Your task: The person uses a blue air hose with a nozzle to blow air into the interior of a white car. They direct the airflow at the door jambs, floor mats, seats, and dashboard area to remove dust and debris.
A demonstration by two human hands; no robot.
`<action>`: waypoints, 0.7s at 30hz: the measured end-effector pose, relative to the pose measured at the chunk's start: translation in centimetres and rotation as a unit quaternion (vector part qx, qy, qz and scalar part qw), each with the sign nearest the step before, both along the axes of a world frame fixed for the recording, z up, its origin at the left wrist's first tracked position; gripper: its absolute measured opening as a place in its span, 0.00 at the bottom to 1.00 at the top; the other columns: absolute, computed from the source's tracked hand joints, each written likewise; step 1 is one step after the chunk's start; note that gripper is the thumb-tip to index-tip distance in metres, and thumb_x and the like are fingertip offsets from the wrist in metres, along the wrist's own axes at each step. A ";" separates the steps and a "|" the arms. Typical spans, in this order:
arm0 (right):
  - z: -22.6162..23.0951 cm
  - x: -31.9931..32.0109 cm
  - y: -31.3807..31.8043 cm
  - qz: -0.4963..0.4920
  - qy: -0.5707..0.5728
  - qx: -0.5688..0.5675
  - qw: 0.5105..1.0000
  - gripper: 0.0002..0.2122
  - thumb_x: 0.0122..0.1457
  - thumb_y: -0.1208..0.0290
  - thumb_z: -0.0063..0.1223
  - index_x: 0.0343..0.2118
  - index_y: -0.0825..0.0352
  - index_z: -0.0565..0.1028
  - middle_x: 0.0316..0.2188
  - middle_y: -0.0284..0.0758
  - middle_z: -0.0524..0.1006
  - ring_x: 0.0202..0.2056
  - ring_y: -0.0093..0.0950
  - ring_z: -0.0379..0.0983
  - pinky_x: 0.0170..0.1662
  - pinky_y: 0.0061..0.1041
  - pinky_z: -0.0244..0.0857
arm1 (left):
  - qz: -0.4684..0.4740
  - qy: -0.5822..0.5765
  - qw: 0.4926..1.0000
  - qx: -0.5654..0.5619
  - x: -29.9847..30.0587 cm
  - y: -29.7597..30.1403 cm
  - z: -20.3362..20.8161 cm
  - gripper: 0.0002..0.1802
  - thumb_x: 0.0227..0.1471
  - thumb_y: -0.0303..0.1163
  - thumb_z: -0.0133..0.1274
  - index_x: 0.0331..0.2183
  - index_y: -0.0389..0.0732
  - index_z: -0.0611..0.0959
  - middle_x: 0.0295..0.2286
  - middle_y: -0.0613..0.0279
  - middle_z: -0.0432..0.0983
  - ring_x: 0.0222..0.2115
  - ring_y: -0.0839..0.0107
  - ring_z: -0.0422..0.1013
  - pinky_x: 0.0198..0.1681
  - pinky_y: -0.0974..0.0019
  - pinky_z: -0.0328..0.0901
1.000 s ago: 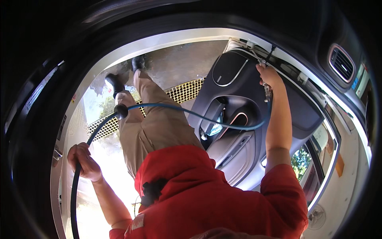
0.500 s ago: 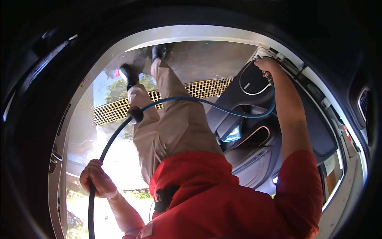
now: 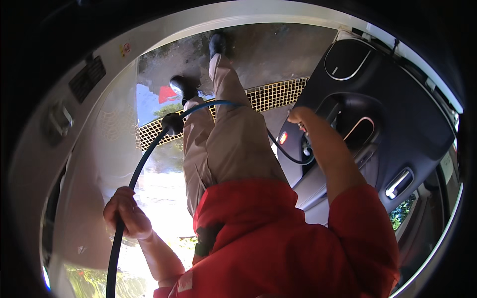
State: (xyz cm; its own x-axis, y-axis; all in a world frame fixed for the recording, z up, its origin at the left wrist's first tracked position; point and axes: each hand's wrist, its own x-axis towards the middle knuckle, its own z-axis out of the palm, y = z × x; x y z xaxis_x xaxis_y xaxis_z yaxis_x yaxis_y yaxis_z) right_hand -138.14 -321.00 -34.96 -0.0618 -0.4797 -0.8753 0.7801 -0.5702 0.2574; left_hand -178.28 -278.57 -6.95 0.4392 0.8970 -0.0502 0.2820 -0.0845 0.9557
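My left hand [image 3: 128, 214] is closed around a dark blue hose [image 3: 144, 161] at the lower left. A round black bulb [image 3: 173, 123] sits on the hose above that hand. From there the hose arcs across my legs, dips, and comes up to my right hand [image 3: 303, 118]. That hand is closed on the metal nozzle gun [image 3: 306, 149] at the hose's end, mostly hidden by my hand and forearm. It is over the edge of the open car door's dark inner panel [image 3: 402, 107], beside the armrest and pull.
A silver inner door handle [image 3: 399, 184] lies to the right of my forearm. The pale car door frame [image 3: 278, 12] curves around the view. Below, my shoes stand on wet ground by a yellowish floor grate [image 3: 280, 93]. Another pale car panel [image 3: 94, 174] is at the left.
My right hand has moved from the door panel's upper corner down and left toward its near edge, bringing the nozzle gun and hose. My left hand keeps its hold. The view has shifted.
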 end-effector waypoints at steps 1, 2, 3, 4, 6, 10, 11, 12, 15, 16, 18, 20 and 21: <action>1.3 -2.3 -0.3 -0.066 -0.073 -0.077 0.992 0.22 0.65 0.54 0.42 0.33 0.73 0.78 0.26 0.44 0.79 0.21 0.34 0.76 0.27 0.40 0.71 | 0.002 -0.004 1.000 -0.005 -0.9 -0.3 0.3 0.11 0.58 0.20 0.36 0.42 0.34 0.70 0.16 0.64 0.59 0.19 0.74 0.54 0.30 0.63 0.63; 2.5 -3.9 -0.3 -0.090 -0.063 -0.069 0.992 0.22 0.64 0.54 0.43 0.33 0.72 0.78 0.25 0.43 0.78 0.21 0.33 0.76 0.26 0.39 0.70 | 0.006 -0.008 1.000 -0.009 -1.7 -0.7 0.6 0.11 0.58 0.20 0.36 0.42 0.33 0.70 0.16 0.64 0.60 0.18 0.74 0.54 0.29 0.62 0.63; 4.3 -4.8 0.7 -0.111 -0.056 -0.059 0.990 0.21 0.64 0.54 0.44 0.33 0.72 0.77 0.24 0.43 0.78 0.20 0.32 0.75 0.24 0.38 0.70 | 0.011 -0.016 1.000 -0.012 -2.3 -1.2 1.1 0.11 0.58 0.19 0.37 0.42 0.33 0.71 0.16 0.64 0.61 0.18 0.75 0.55 0.28 0.62 0.64; 5.8 -5.1 2.0 -0.132 -0.045 -0.048 0.989 0.21 0.64 0.54 0.45 0.33 0.71 0.77 0.23 0.42 0.77 0.20 0.31 0.75 0.23 0.37 0.69 | 0.014 -0.041 0.999 -0.029 -2.5 -1.6 1.7 0.10 0.58 0.19 0.38 0.41 0.33 0.72 0.17 0.64 0.62 0.19 0.75 0.56 0.30 0.64 0.65; 8.3 -1.2 3.9 -0.288 -0.142 0.087 0.943 0.19 0.63 0.56 0.47 0.36 0.71 0.77 0.23 0.42 0.77 0.20 0.32 0.75 0.20 0.36 0.67 | 0.008 -0.019 0.999 -0.041 -3.7 -2.0 2.9 0.11 0.59 0.18 0.38 0.42 0.33 0.72 0.18 0.65 0.62 0.20 0.76 0.57 0.31 0.65 0.65; 11.4 16.7 10.7 -0.293 -0.316 0.253 0.866 0.17 0.58 0.68 0.50 0.51 0.64 0.71 0.41 0.46 0.77 0.34 0.40 0.79 0.27 0.40 0.75 | 0.026 -0.012 1.000 -0.012 -5.7 -2.7 3.5 0.11 0.61 0.19 0.39 0.44 0.33 0.73 0.20 0.64 0.65 0.21 0.76 0.57 0.29 0.69 0.61; 12.6 20.6 11.9 -0.359 -0.407 0.282 0.791 0.16 0.60 0.64 0.50 0.50 0.62 0.71 0.36 0.41 0.75 0.30 0.36 0.77 0.24 0.38 0.71 | 0.043 0.004 0.999 -0.006 -6.2 -2.8 3.6 0.11 0.62 0.20 0.40 0.44 0.32 0.73 0.20 0.63 0.65 0.21 0.76 0.57 0.29 0.69 0.61; 13.6 24.6 12.4 -0.422 -0.486 0.321 0.695 0.14 0.63 0.59 0.49 0.49 0.59 0.71 0.31 0.36 0.73 0.25 0.31 0.75 0.21 0.35 0.68 | 0.052 0.014 0.998 -0.013 -6.5 -2.7 3.7 0.12 0.61 0.20 0.40 0.45 0.33 0.73 0.21 0.61 0.67 0.22 0.76 0.59 0.30 0.70 0.60; 15.0 29.7 14.1 -0.503 -0.490 0.326 0.634 0.15 0.62 0.53 0.50 0.43 0.58 0.71 0.33 0.33 0.75 0.25 0.24 0.73 0.17 0.26 0.65 | 0.083 0.030 0.996 -0.010 -5.8 -3.5 4.1 0.11 0.61 0.20 0.41 0.45 0.33 0.74 0.20 0.63 0.67 0.22 0.77 0.61 0.28 0.73 0.59; 16.0 29.3 15.9 -0.483 -0.450 0.316 0.681 0.15 0.62 0.51 0.50 0.39 0.59 0.72 0.27 0.32 0.74 0.20 0.21 0.70 0.15 0.22 0.62 | 0.111 0.020 0.993 -0.032 -5.0 -4.3 4.4 0.11 0.60 0.20 0.43 0.44 0.33 0.75 0.20 0.64 0.67 0.22 0.77 0.63 0.27 0.74 0.58; 17.1 27.4 18.7 -0.460 -0.396 0.325 0.725 0.19 0.62 0.48 0.49 0.31 0.61 0.73 0.18 0.30 0.75 0.13 0.17 0.64 0.12 0.18 0.56 | 0.148 0.052 0.986 -0.051 -3.1 -5.7 5.0 0.10 0.60 0.21 0.44 0.43 0.33 0.76 0.21 0.65 0.69 0.23 0.78 0.64 0.27 0.74 0.58; 17.7 26.1 21.8 -0.420 -0.319 0.324 0.785 0.21 0.61 0.45 0.48 0.29 0.62 0.74 0.17 0.29 0.75 0.12 0.17 0.63 0.13 0.19 0.55 | 0.167 0.063 0.981 -0.072 -1.9 -7.2 5.2 0.09 0.59 0.21 0.45 0.41 0.34 0.77 0.22 0.65 0.69 0.23 0.79 0.63 0.27 0.74 0.59; 16.3 26.4 22.3 -0.410 -0.268 0.330 0.807 0.22 0.61 0.44 0.48 0.28 0.63 0.75 0.17 0.28 0.75 0.11 0.17 0.62 0.13 0.20 0.54 | 0.171 0.068 0.979 -0.088 -1.1 -7.9 5.5 0.09 0.59 0.20 0.46 0.41 0.35 0.78 0.24 0.66 0.70 0.23 0.79 0.63 0.27 0.75 0.58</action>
State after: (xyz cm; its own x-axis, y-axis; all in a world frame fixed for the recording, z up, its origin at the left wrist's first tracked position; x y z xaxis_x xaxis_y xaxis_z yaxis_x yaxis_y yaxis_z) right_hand -111.75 -298.74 -18.63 0.3514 0.1119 -0.9295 -0.0523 -0.9889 -0.1388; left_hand -179.40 -286.45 -1.41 0.0935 0.9625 -0.2545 0.3908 0.1996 0.8986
